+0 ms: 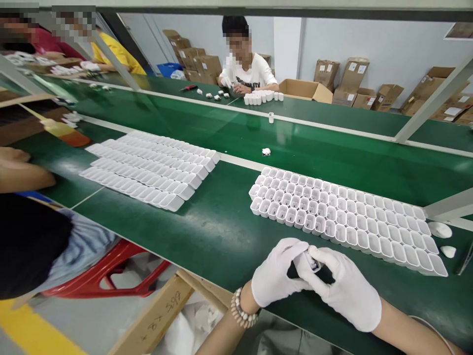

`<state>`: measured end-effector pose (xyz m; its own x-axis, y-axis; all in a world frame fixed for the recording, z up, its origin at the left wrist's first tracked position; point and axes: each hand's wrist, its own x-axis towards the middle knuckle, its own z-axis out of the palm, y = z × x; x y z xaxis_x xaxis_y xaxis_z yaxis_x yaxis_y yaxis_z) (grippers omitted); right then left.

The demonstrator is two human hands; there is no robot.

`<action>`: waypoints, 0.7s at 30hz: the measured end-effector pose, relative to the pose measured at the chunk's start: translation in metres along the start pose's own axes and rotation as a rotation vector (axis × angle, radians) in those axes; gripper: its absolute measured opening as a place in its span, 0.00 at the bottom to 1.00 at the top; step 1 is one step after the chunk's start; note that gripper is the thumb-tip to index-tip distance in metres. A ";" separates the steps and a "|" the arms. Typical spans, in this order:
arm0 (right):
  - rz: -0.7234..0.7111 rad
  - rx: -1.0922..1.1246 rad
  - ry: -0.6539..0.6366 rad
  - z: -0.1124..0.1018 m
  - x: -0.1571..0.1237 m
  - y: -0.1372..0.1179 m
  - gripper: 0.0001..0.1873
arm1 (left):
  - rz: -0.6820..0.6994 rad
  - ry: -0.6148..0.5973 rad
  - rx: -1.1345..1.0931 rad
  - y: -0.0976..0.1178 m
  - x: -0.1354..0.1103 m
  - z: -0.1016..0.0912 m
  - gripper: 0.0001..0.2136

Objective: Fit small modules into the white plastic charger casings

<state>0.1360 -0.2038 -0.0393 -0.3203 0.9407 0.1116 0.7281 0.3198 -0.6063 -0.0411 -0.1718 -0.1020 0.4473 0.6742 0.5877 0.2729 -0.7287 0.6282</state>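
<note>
My left hand [279, 271], in a white glove, pinches one side of a small white plastic case [305, 264] near the table's front edge. The gloved fingers of my right hand [345, 283] close on its other side. A bit of dark blue shows at the opening of the case; the rest is hidden by my fingers. Just beyond my hands stand long rows of white open-topped cups [328, 212], some with a small dark mark inside. Further left lies a second block of white cups [155, 167], tipped over in slanting rows.
A green conveyor belt [236, 133] runs behind the cups, carrying a small white part [266, 152] and a white cup [271, 117]. Opposite sits a co-worker [251, 69]. Another person's arm [22, 172] reaches in at left. Below are a red stool [107, 276] and a cardboard box [155, 315].
</note>
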 end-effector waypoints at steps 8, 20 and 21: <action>0.107 0.075 -0.241 -0.010 0.006 0.000 0.09 | 0.025 -0.151 -0.024 -0.007 -0.009 0.004 0.32; 0.147 0.330 -0.348 -0.005 0.008 -0.007 0.19 | 0.046 -0.039 -0.012 -0.009 -0.019 0.002 0.35; 0.149 0.337 -0.345 -0.004 0.008 -0.007 0.19 | 0.047 -0.027 -0.012 -0.008 -0.019 0.002 0.35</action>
<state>0.1309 -0.1983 -0.0310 -0.4505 0.8632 -0.2279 0.5633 0.0769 -0.8227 -0.0503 -0.1788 -0.1193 0.4827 0.6355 0.6027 0.2404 -0.7579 0.6065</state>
